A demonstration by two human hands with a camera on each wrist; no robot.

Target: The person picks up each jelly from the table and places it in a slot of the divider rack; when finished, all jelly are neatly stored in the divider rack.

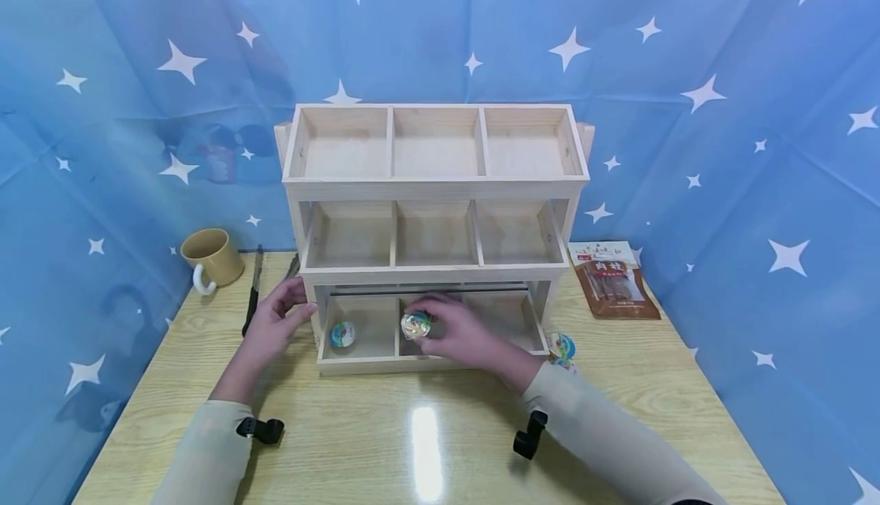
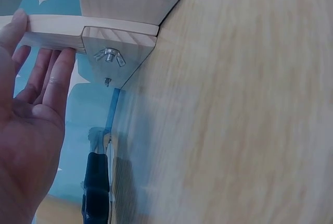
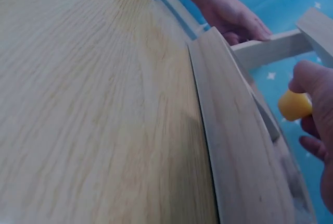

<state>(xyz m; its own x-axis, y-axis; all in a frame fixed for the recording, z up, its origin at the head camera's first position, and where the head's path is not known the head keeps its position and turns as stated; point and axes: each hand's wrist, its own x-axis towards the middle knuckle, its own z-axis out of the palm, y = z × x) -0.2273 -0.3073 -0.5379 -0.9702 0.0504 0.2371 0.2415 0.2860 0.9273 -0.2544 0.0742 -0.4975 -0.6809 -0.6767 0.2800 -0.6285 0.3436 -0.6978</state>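
Note:
A three-tier wooden rack (image 1: 436, 190) stands on the table, each tier split into three compartments. My right hand (image 1: 459, 331) pinches a small jelly cup (image 1: 415, 325) over the bottom tier's middle compartment; its yellow body (image 3: 294, 105) shows in the right wrist view. Another jelly cup (image 1: 342, 335) lies in the bottom left compartment. At the rack's left side, my left hand (image 1: 273, 323) holds the upright post (image 2: 54, 32) between thumb and fingers. More jelly cups (image 1: 561, 346) sit on the table by the rack's lower right corner, partly hidden behind it.
A tan mug (image 1: 215, 259) stands at the back left, beside a black-handled tool (image 1: 253, 291). To the right of the rack lies a brown and white snack packet (image 1: 613, 282). A blue star-patterned curtain (image 1: 440, 31) surrounds the table's back and sides.

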